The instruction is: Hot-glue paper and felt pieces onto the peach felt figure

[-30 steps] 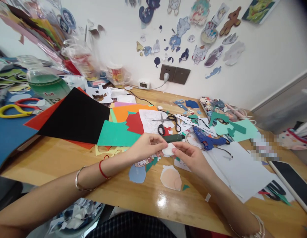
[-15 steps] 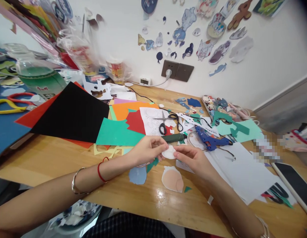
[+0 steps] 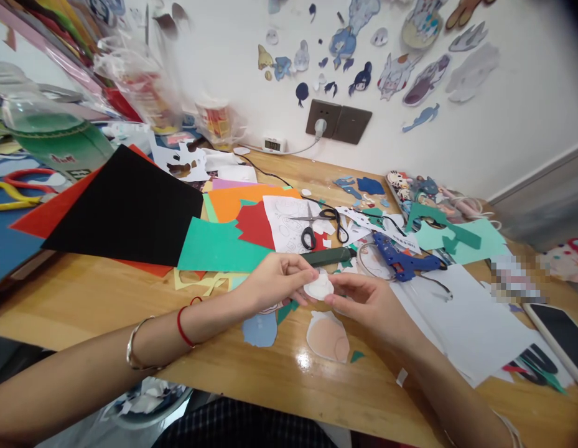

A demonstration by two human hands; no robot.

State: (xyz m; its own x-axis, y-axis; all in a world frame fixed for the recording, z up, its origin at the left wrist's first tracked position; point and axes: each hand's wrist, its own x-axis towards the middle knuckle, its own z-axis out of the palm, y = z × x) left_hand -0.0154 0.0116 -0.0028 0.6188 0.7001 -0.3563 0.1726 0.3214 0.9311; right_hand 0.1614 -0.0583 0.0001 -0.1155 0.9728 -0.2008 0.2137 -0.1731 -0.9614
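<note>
White paper cutout [image 3: 319,289], one, roundish, no clear long axis: my left hand [image 3: 280,278] and right hand [image 3: 366,300] are pinching its opposite sides, beyond the peach cutout [image 3: 328,336].

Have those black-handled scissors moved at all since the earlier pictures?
No. The scissors lie across the same part of the drawing sheet, so there is no direction to give; only the camera's view has shifted.

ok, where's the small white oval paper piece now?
Head view, right of centre: the piece is held between the left hand and right hand, higher in frame than the rounded peach paper cutout.
</note>
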